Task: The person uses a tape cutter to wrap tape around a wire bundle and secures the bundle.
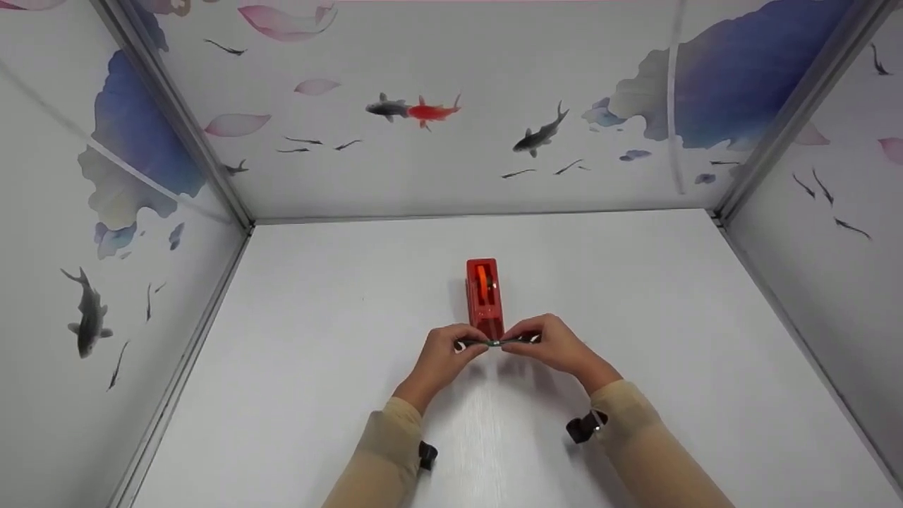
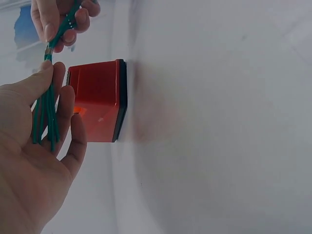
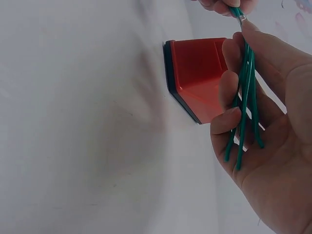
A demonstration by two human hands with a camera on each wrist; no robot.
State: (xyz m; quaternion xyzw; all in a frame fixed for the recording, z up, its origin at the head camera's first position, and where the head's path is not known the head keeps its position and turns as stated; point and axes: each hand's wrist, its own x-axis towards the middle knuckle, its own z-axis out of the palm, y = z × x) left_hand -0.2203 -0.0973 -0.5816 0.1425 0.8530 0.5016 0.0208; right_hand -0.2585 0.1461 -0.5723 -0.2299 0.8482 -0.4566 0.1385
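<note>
Both hands pinch one bundle of thin green wire-like strands (image 2: 51, 109), close to its middle, in front of a red tape dispenser (image 1: 483, 286). My left hand (image 1: 441, 355) grips the bundle on the left side between thumb and fingertips. From the right, my right hand (image 1: 556, 346) pinches it the same way, the two hands nearly touching. Between them a shiny band, seemingly clear tape (image 3: 242, 18), wraps the strands. Loose strand ends (image 3: 246, 131) spread over the right palm. Inside the dispenser sits an orange wheel (image 1: 482, 283).
The white tabletop (image 1: 317, 317) is bounded by a printed back panel (image 1: 451, 176) and side panels with metal edges. A small black wrist camera (image 1: 587, 427) is on the right sleeve; another black device (image 1: 427, 455) shows by the left sleeve.
</note>
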